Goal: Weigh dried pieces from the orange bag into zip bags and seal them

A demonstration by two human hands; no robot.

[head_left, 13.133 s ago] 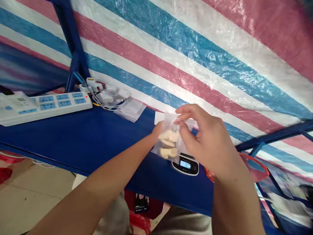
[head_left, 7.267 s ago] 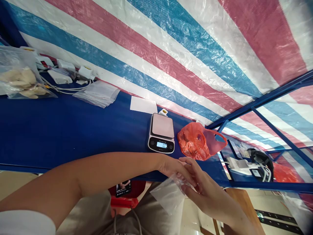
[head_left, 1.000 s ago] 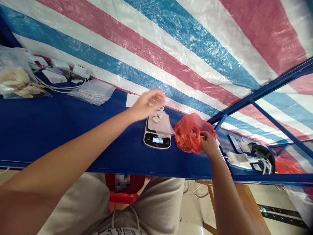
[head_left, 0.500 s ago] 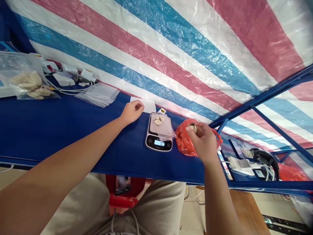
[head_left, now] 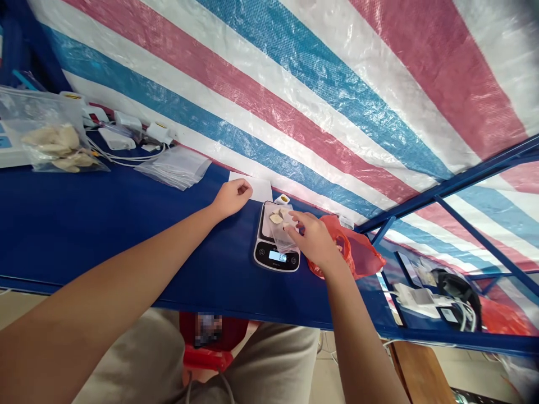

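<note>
– Which hand's nearer the pale slices (head_left: pixel 275 218)?
– Right hand (head_left: pixel 314 238), fingers parted; they're just left of it, with a plastic bag (head_left: pixel 284 242) on the digital scale (head_left: pixel 263 259). Left hand (head_left: pixel 231 198): loosely curled, farther off.

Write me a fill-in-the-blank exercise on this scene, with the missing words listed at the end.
1. The hand nearest the white paper is the ____ one.
2. The right hand is over the ____, whose display is lit.
3. In the picture, the red bag lies to the ____ of the pale pieces.
4. The table is coloured ____.

Missing words: left; scale; right; blue.
</note>
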